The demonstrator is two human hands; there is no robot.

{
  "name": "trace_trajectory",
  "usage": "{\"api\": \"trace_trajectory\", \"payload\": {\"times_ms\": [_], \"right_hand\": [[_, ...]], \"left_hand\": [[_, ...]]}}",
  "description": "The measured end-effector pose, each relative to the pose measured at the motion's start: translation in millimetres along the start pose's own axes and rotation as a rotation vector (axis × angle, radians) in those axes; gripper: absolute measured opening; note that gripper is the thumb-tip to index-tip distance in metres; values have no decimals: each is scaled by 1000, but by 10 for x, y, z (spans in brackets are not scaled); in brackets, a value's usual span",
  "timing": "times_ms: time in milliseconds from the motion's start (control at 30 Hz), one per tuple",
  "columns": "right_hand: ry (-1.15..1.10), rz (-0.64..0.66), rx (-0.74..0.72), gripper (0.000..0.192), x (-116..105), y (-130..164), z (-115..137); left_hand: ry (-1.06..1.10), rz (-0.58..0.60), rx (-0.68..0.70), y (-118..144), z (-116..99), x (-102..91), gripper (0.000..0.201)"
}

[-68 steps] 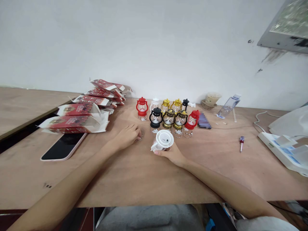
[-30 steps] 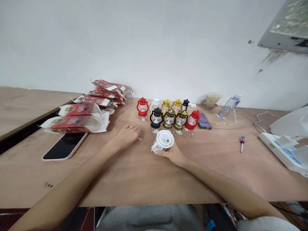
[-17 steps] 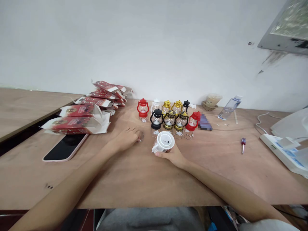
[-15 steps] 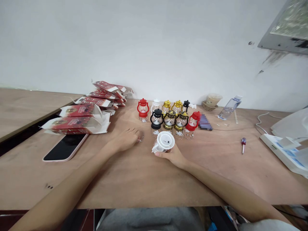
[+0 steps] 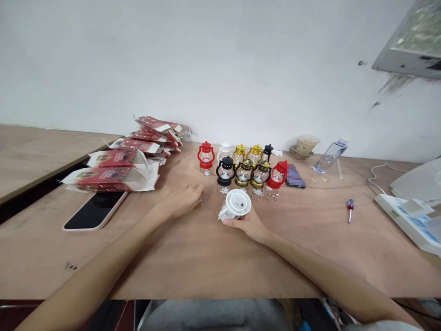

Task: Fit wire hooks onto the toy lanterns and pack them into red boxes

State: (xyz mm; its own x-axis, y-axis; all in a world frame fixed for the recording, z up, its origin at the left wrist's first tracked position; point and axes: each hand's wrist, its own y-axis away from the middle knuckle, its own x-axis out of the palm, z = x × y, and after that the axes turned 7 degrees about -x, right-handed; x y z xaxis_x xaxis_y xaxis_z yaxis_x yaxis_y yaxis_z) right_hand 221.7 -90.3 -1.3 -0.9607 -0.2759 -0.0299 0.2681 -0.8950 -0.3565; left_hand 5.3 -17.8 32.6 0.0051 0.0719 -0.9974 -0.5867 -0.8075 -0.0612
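A wooden table (image 5: 193, 257) fills the lower view, set against a white wall. A heap of red and white cartons (image 5: 119, 165) is seen at the far left, with a dark phone (image 5: 94, 210) lying flat just in front of it. At the right edge a white device (image 5: 411, 220) is partly cut off. A cluster of small toy lanterns (image 5: 246, 165) in red, white, gold and black is stood upright in two rows near the wall; a clear bottle (image 5: 330, 156) and a lidded cup (image 5: 306, 145) are found to its right. A small red-handled screwdriver (image 5: 350, 209) lies well apart on the bare wood.

A white lantern (image 5: 236, 204) is grasped by the right hand (image 5: 246, 223) just in front of the cluster, tilted so that its round base faces the camera. The left hand (image 5: 182, 200) is laid palm down on the table, its fingers curled over a small wire piece (image 5: 203, 198); whether the piece is pinched cannot be told.
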Motion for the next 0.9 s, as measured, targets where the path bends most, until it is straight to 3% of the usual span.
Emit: {"api": "trace_trajectory", "payload": {"times_ms": [100, 233, 367, 433, 600, 900], "right_hand": [[8, -11, 3, 37, 2, 6, -28], [86, -41, 37, 55, -13, 34, -114], [195, -38, 53, 61, -37, 53, -162], [204, -25, 55, 61, -43, 54, -159], [177, -5, 45, 60, -42, 54, -138], [183, -8, 26, 54, -52, 53, -179]], "left_hand": [[133, -215, 22, -4, -32, -61, 17], [711, -559, -20, 67, -223, -194, 19], [1118, -641, -25, 185, -460, -282, 17], [1140, -624, 48, 226, -532, -293, 14], [944, -661, 241, 252, -567, -291, 9], [759, -713, 319, 227, -506, -323, 5]]}}
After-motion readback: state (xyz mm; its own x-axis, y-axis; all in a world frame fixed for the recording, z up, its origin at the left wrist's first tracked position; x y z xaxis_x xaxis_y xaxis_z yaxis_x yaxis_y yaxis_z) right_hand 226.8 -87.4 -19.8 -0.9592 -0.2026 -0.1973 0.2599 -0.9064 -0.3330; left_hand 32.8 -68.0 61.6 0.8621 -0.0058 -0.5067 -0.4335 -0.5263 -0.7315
